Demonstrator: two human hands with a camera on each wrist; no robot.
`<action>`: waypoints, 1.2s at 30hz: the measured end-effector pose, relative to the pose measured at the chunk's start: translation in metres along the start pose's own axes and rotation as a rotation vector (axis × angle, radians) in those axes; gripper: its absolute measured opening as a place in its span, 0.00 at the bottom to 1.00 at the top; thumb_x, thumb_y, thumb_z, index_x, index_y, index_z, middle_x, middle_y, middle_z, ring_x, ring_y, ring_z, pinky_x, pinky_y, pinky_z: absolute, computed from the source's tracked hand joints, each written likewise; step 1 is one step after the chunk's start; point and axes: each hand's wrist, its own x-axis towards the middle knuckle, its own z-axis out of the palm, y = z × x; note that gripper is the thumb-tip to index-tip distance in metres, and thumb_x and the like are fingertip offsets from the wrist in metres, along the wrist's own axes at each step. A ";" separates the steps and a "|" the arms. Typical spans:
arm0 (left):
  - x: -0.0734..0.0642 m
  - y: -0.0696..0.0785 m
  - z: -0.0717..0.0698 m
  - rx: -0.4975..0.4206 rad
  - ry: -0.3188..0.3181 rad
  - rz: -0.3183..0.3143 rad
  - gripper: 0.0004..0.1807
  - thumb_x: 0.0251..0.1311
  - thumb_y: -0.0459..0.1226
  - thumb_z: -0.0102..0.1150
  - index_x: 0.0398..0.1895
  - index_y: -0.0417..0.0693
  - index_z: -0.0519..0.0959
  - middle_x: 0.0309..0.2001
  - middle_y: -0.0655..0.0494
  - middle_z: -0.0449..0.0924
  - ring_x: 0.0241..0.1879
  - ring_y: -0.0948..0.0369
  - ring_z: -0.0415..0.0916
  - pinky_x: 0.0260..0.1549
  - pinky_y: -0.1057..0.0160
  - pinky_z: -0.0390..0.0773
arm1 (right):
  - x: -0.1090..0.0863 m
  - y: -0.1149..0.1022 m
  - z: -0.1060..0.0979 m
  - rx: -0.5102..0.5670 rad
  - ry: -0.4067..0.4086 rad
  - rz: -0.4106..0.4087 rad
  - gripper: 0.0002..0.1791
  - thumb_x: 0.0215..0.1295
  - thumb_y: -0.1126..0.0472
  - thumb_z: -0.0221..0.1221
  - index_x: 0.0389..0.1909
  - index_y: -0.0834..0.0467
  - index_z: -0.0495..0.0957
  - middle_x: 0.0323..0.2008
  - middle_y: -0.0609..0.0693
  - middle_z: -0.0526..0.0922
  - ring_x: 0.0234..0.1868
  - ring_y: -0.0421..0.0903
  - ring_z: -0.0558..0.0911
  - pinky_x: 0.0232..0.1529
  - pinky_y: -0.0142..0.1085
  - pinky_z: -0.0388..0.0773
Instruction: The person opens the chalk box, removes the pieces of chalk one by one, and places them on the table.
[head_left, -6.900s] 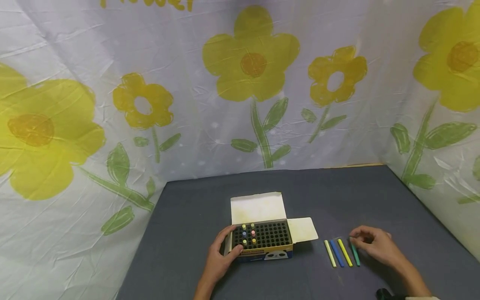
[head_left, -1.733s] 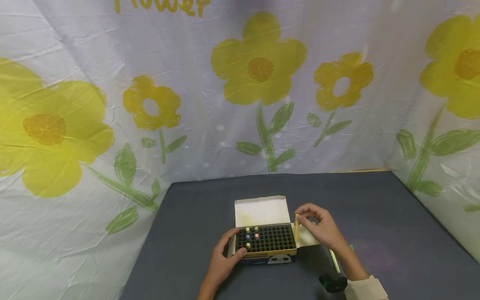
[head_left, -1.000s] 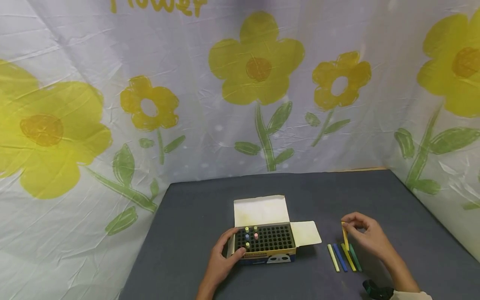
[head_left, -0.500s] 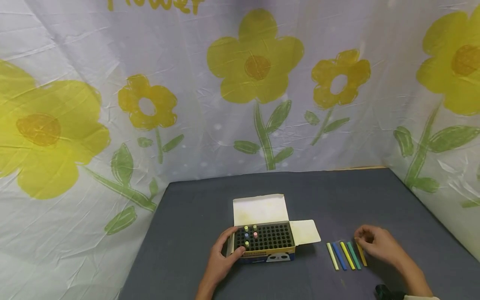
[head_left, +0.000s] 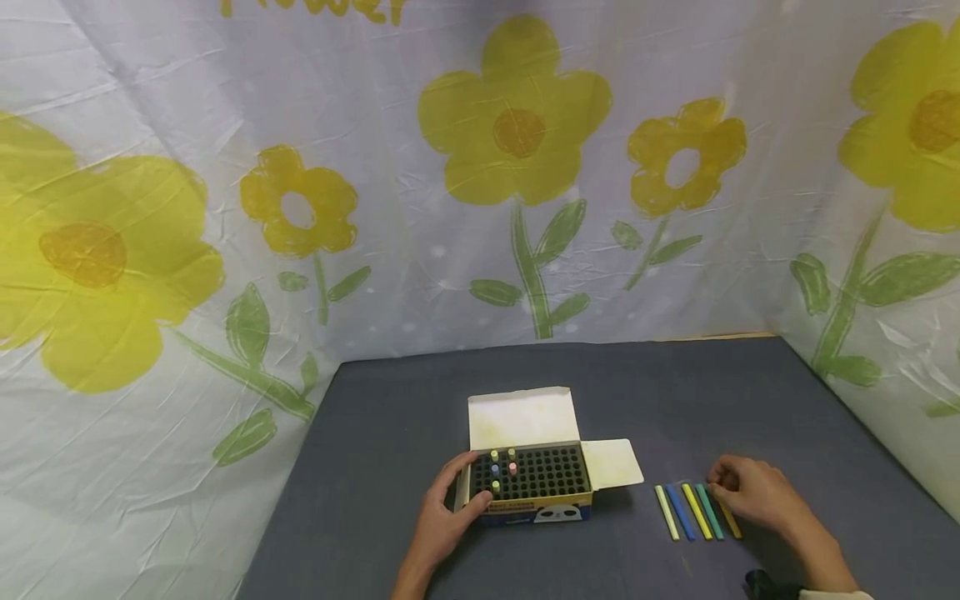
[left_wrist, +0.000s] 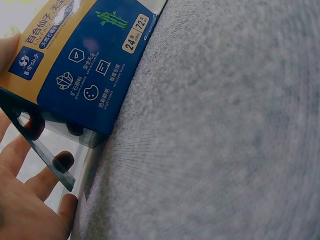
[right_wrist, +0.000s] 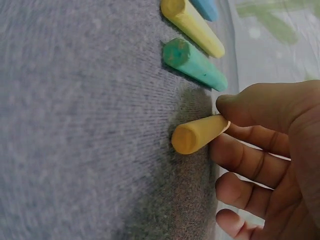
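An open chalk box (head_left: pixel 551 510) with a black holed insert stands on the table, several chalk sticks upright in its left columns. My left hand (head_left: pixel 442 521) grips the box's left end, thumb at the front and fingers behind. To the right lies a row of chalk sticks: pale yellow (head_left: pixel 666 512), blue (head_left: pixel 680 512), yellow (head_left: pixel 697 511) and green (head_left: pixel 709 512). Beside the green one lies an orange-yellow chalk stick (right_wrist: pixel 197 134); my right hand (head_left: pixel 757 493) pinches its far end between thumb and fingers.
The box's white lid (head_left: pixel 522 418) stands up at the back, and a side flap (head_left: pixel 613 463) sticks out to the right. A dark cloth covers the table (head_left: pixel 420 417). Behind and at the sides hangs a flower-printed curtain (head_left: pixel 420 275).
The orange-yellow chalk stick, in the box at first, was carried right by my right hand and laid down beside the green one. My left hand has stayed on the box.
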 end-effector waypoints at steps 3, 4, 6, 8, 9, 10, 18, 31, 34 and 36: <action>0.000 0.000 -0.001 -0.010 -0.009 0.009 0.31 0.62 0.49 0.70 0.69 0.72 0.72 0.73 0.57 0.69 0.75 0.43 0.62 0.69 0.32 0.63 | 0.000 0.000 0.000 -0.019 0.002 -0.002 0.05 0.66 0.58 0.65 0.38 0.56 0.82 0.27 0.43 0.82 0.26 0.38 0.78 0.28 0.38 0.73; 0.000 0.000 -0.001 -0.012 -0.011 0.010 0.31 0.62 0.49 0.70 0.69 0.72 0.72 0.73 0.57 0.69 0.76 0.43 0.62 0.69 0.31 0.63 | 0.000 0.000 0.000 -0.023 0.006 -0.003 0.05 0.66 0.58 0.65 0.38 0.56 0.82 0.27 0.43 0.82 0.25 0.38 0.77 0.28 0.38 0.72; 0.000 0.000 -0.001 -0.015 -0.012 0.011 0.31 0.62 0.49 0.70 0.69 0.72 0.72 0.73 0.57 0.69 0.76 0.43 0.62 0.69 0.31 0.63 | -0.001 0.000 0.000 -0.027 0.016 -0.005 0.06 0.66 0.57 0.64 0.38 0.55 0.82 0.27 0.43 0.82 0.25 0.37 0.77 0.28 0.37 0.72; 0.000 0.000 0.000 -0.013 -0.010 0.008 0.31 0.62 0.49 0.70 0.69 0.72 0.72 0.73 0.56 0.69 0.76 0.43 0.61 0.68 0.30 0.63 | -0.002 -0.001 0.000 -0.019 0.028 -0.005 0.06 0.68 0.57 0.64 0.38 0.55 0.82 0.27 0.43 0.82 0.25 0.38 0.77 0.28 0.38 0.72; 0.000 0.001 0.000 -0.009 -0.009 0.006 0.31 0.62 0.50 0.70 0.69 0.72 0.72 0.73 0.56 0.69 0.76 0.43 0.61 0.69 0.30 0.63 | -0.002 -0.001 0.000 -0.015 0.036 -0.001 0.06 0.68 0.56 0.63 0.39 0.55 0.83 0.28 0.43 0.83 0.25 0.37 0.78 0.28 0.38 0.73; 0.000 0.001 0.000 -0.005 -0.007 0.003 0.31 0.62 0.50 0.70 0.68 0.73 0.72 0.73 0.56 0.69 0.76 0.43 0.61 0.69 0.30 0.63 | -0.002 -0.002 -0.001 -0.006 0.043 0.003 0.07 0.69 0.56 0.63 0.39 0.55 0.83 0.28 0.43 0.84 0.26 0.38 0.78 0.28 0.38 0.74; 0.001 0.000 0.003 0.015 0.018 -0.016 0.31 0.60 0.52 0.71 0.67 0.75 0.73 0.74 0.55 0.69 0.76 0.42 0.61 0.68 0.29 0.62 | 0.001 -0.016 0.000 0.084 0.195 -0.037 0.10 0.72 0.53 0.62 0.44 0.56 0.82 0.26 0.44 0.81 0.23 0.36 0.75 0.23 0.34 0.71; 0.002 -0.002 0.000 0.004 -0.005 0.005 0.31 0.61 0.49 0.71 0.68 0.72 0.73 0.73 0.57 0.70 0.75 0.43 0.62 0.69 0.30 0.62 | 0.026 -0.075 0.024 0.291 0.416 -0.276 0.05 0.70 0.63 0.64 0.43 0.57 0.82 0.26 0.45 0.80 0.19 0.36 0.68 0.20 0.31 0.65; 0.003 -0.002 0.001 0.012 0.001 0.006 0.31 0.60 0.50 0.71 0.67 0.73 0.73 0.72 0.56 0.70 0.75 0.43 0.63 0.69 0.30 0.62 | 0.031 -0.089 0.030 0.313 0.439 -0.340 0.04 0.69 0.65 0.64 0.42 0.55 0.83 0.25 0.42 0.79 0.20 0.36 0.67 0.22 0.31 0.65; 0.003 -0.002 0.001 0.018 0.008 0.004 0.31 0.60 0.51 0.72 0.67 0.73 0.73 0.72 0.56 0.71 0.75 0.42 0.63 0.68 0.29 0.63 | 0.035 -0.098 0.034 0.312 0.465 -0.376 0.05 0.67 0.66 0.65 0.41 0.53 0.83 0.25 0.41 0.79 0.21 0.35 0.67 0.24 0.31 0.65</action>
